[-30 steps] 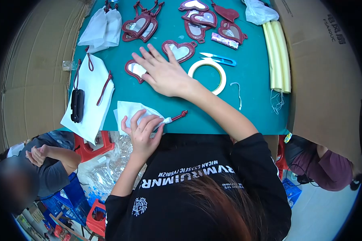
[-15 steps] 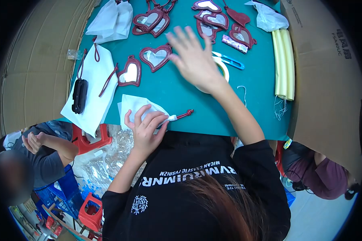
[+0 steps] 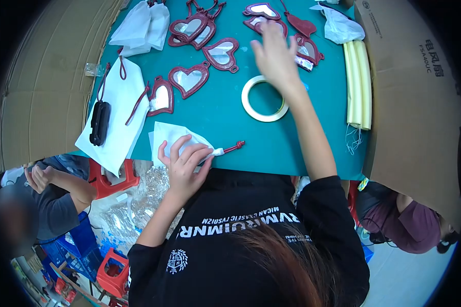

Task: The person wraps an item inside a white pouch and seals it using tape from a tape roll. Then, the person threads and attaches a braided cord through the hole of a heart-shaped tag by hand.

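Observation:
My left hand lies over a white drawstring pouch at the table's front edge, thumb and forefinger by its gathered neck. A knotted dark red cord sticks out from the neck. My right hand reaches to the back of the table, fingers apart, fingertips over a dark red heart-shaped mirror. Another heart mirror lies just behind it. Left of this hand lie two separate heart mirrors, one nearer and one farther, beside a tilted mirror.
A roll of tape lies below my right hand. Yellow tubes line the right side by a cardboard box. At left, a black object rests on a white pouch. People sit on both sides.
My right hand has moved up and right to the back mirrors. A heart mirror now lies left of it, the nearer one has shifted left, and the tape roll is uncovered. My left hand stays.

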`<action>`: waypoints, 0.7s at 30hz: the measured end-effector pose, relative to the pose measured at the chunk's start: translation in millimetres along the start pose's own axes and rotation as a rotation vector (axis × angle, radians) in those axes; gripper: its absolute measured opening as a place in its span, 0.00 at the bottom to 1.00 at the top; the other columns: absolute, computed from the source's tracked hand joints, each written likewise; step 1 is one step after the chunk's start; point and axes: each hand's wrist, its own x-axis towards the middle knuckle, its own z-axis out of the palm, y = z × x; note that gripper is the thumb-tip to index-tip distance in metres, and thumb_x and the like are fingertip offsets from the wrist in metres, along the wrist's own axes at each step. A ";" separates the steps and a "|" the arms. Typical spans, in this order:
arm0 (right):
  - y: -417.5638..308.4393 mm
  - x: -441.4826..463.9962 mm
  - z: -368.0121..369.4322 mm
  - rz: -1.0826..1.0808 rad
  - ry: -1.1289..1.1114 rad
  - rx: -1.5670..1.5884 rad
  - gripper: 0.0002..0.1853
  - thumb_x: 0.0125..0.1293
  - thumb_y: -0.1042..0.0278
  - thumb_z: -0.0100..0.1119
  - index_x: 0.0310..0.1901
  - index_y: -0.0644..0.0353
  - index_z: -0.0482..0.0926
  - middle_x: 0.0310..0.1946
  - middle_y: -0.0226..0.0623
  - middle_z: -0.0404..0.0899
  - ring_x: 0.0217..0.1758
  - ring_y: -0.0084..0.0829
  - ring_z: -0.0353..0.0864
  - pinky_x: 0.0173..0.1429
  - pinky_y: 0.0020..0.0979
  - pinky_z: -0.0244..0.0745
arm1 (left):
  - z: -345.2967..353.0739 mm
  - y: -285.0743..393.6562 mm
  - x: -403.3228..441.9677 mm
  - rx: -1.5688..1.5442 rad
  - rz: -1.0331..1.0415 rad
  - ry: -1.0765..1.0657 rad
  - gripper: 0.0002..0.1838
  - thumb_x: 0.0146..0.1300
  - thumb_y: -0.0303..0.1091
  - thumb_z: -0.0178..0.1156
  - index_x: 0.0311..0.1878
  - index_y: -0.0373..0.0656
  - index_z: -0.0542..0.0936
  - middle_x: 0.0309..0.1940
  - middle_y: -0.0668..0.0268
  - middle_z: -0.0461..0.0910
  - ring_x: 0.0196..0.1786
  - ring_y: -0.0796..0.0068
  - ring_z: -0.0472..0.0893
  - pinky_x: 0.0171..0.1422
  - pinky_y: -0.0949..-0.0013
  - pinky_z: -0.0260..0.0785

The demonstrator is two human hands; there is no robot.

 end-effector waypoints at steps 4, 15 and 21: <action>-24.4 -5.8 -32.7 0.058 -0.196 -0.272 0.28 0.69 0.58 0.45 0.69 0.56 0.57 0.55 0.49 0.74 0.63 0.42 0.70 0.70 0.53 0.48 | 0.6 -2.3 2.9 -0.011 0.002 0.012 0.12 0.48 0.33 0.70 0.37 0.54 0.82 0.40 0.78 0.80 0.60 0.68 0.70 0.68 0.49 0.39; -14.7 48.1 -9.6 0.024 -0.129 -0.148 0.24 0.64 0.66 0.45 0.63 0.57 0.67 0.46 0.48 0.79 0.53 0.45 0.76 0.62 0.46 0.64 | -0.5 2.5 1.3 -0.023 -0.036 0.037 0.12 0.46 0.30 0.71 0.36 0.54 0.83 0.39 0.77 0.80 0.59 0.66 0.71 0.69 0.50 0.41; 7.8 75.6 4.0 -0.004 -0.016 0.056 0.29 0.61 0.69 0.43 0.67 0.53 0.61 0.53 0.48 0.77 0.59 0.46 0.74 0.66 0.47 0.61 | -0.9 2.6 0.6 -0.035 -0.044 0.022 0.12 0.47 0.30 0.70 0.36 0.54 0.83 0.39 0.77 0.81 0.59 0.66 0.71 0.69 0.50 0.41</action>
